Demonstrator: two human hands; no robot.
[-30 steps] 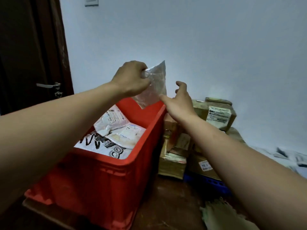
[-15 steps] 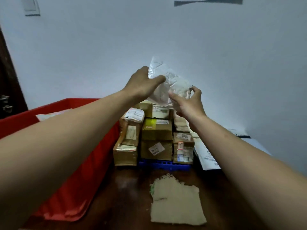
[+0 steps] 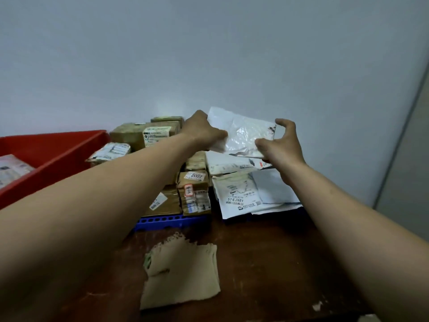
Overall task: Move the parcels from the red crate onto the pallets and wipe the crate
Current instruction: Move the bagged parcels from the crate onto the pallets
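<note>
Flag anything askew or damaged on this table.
The beige cloth on the brown wooden table has a frayed, ragged far edge. The white plastic mailers lie fanned crookedly beside the stacked brown cardboard boxes.

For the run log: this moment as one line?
left hand: holds clear parcel | right hand: holds same parcel | parcel: over white mailers | red crate: packet inside | cloth: on table

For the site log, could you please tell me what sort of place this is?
Probably a parcel-sorting room: labelled cardboard parcels stacked on a blue pallet, white mailers beside them, a red crate alongside.
</note>
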